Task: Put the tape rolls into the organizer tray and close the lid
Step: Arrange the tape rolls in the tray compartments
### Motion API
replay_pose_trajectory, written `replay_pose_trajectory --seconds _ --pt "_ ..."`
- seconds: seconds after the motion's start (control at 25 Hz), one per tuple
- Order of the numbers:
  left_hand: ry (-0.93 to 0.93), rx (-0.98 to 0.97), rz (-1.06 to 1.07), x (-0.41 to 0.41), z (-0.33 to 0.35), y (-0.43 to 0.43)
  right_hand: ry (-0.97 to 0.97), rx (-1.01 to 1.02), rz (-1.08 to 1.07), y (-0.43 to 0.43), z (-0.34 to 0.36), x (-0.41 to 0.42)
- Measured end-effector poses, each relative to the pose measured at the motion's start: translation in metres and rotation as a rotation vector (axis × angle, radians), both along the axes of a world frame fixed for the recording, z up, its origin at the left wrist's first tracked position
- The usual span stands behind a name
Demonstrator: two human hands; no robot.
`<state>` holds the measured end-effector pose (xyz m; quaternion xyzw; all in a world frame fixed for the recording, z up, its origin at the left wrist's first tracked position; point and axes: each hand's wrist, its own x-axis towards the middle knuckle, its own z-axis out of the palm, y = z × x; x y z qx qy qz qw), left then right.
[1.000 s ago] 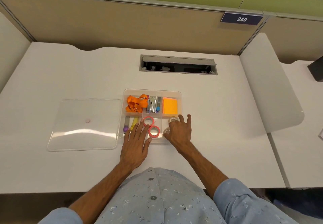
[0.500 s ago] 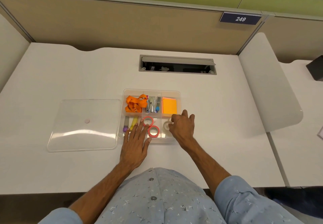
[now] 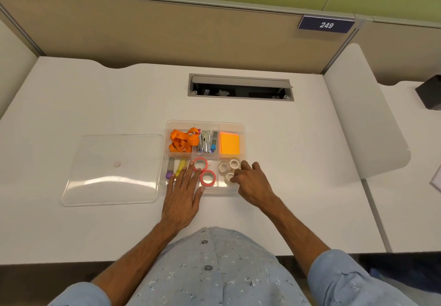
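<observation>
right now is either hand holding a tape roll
Left hand lies flat, holding nothing. Right hand fingertips touch a clear tape roll; a grip cannot be told.

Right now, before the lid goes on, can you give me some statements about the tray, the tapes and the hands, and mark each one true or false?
1. The clear lid lies flat on the desk, left of the organizer tray. True.
2. Two red tape rolls sit in the tray's near middle compartment. True.
3. The white tape rolls are still on the desk outside the tray. False: they lie in the near right compartment.
4. The left hand is lifting the lid. False: it rests flat at the tray's near edge, fingers reaching over it.
5. The right hand is at the white rolls' compartment. True.
</observation>
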<state>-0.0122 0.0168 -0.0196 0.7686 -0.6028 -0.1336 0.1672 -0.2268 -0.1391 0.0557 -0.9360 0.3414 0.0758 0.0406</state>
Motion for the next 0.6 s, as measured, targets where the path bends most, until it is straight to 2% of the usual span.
replay_pose_trajectory --seconds 0.28,0.6 --pt "0.001 0.003 -0.004 0.0 -0.001 0.0 0.05 -0.044 0.059 -0.001 0.001 -0.01" --pt "0.004 0.005 0.001 0.0 -0.001 0.0 -0.147 -0.083 -0.106 -0.01 0.01 0.012"
